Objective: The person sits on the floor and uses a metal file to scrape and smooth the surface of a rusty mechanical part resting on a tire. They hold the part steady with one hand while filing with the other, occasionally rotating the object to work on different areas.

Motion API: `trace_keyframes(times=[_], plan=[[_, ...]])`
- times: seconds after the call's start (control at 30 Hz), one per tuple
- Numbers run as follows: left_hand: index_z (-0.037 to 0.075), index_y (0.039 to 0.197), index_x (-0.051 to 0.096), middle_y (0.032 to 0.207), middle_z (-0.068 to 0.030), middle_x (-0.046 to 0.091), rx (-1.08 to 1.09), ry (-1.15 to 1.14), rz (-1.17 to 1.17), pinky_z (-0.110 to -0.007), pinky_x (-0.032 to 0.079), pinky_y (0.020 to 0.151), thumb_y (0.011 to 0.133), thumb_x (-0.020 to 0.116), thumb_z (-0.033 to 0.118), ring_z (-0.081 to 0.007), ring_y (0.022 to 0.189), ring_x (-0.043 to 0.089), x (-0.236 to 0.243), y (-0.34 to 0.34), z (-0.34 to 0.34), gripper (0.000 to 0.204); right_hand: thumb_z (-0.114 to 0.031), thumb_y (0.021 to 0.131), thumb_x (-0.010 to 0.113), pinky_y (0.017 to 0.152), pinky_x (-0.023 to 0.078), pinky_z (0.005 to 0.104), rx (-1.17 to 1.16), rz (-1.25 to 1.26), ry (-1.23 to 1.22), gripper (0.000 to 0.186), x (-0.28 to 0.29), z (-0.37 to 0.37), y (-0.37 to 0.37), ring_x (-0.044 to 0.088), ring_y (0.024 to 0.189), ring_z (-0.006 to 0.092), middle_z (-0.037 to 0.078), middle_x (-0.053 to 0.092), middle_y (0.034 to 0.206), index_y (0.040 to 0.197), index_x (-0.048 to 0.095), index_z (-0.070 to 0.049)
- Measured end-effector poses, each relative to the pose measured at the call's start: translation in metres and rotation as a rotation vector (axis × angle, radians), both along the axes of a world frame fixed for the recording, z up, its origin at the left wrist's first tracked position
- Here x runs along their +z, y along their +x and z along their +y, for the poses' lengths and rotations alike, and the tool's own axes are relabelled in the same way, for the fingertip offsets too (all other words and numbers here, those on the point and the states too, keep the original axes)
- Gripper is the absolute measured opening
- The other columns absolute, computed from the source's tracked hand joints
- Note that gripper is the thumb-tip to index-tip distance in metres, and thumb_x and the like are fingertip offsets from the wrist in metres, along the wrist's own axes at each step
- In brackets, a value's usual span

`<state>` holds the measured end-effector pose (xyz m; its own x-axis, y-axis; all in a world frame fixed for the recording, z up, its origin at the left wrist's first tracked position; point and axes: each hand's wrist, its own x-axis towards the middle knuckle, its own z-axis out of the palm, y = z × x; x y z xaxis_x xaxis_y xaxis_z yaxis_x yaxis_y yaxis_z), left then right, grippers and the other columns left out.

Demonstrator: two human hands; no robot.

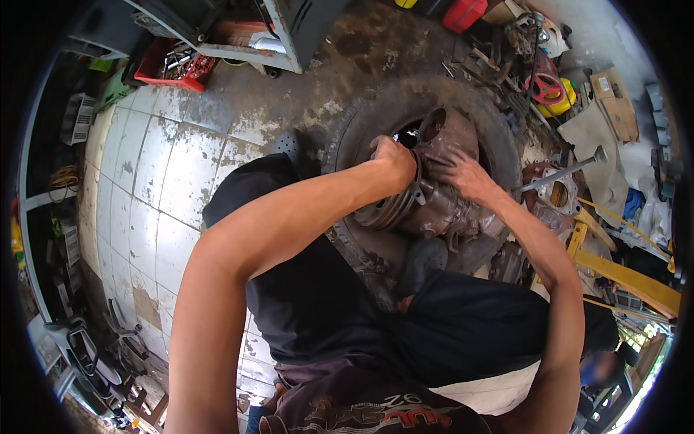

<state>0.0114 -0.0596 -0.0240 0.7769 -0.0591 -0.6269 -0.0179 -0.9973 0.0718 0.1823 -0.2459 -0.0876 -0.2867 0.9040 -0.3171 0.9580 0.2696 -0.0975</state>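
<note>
A brown, grimy cast-metal housing point(452, 130) with a round open mouth lies inside a large worn tyre point(347, 137). My left hand point(394, 163) is closed at the edge of a dark metal ring point(418, 189) on the left side of the housing; its fingertips and whatever they grip are hidden. Just below that hand shows a round, ridged metal part point(383, 212). My right hand point(460, 172) rests on the housing with its fingers spread, grasping nothing.
A long metal bar point(560, 173) slants out to the right, near a yellow metal frame point(625, 282). Tools fill a red crate point(173, 69) at the upper left. Used parts and cardboard point(614, 105) crowd the right wall. My shoes flank the tyre's near side.
</note>
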Motion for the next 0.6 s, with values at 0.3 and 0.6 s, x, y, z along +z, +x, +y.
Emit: trace_keyframes(times=[0.3, 0.6], plan=[[0.012, 0.108, 0.073, 0.114, -0.0069, 0.070, 0.002, 0.017, 0.012, -0.039, 0.050, 0.080, 0.085, 0.065, 0.026, -0.0248, 0.106, 0.067, 0.000, -0.003, 0.001, 0.028, -0.004, 0.075, 0.055, 0.120, 0.024, 0.0476, -0.144, 0.121, 0.082, 0.061, -0.006, -0.008, 0.002, 0.042, 0.135, 0.0275, 0.001, 0.054, 0.140, 0.134, 0.058, -0.019], [0.011, 0.108, 0.072, 0.114, -0.0073, 0.070, -0.023, 0.029, 0.027, -0.040, 0.050, 0.078, 0.084, 0.066, 0.025, -0.0257, 0.104, 0.068, -0.006, 0.001, -0.003, 0.029, -0.004, 0.079, 0.051, 0.120, 0.024, 0.0467, -0.156, 0.027, 0.033, 0.064, 0.000, -0.022, -0.006, 0.039, 0.138, 0.0246, -0.001, 0.042, 0.151, 0.141, 0.051, -0.020]])
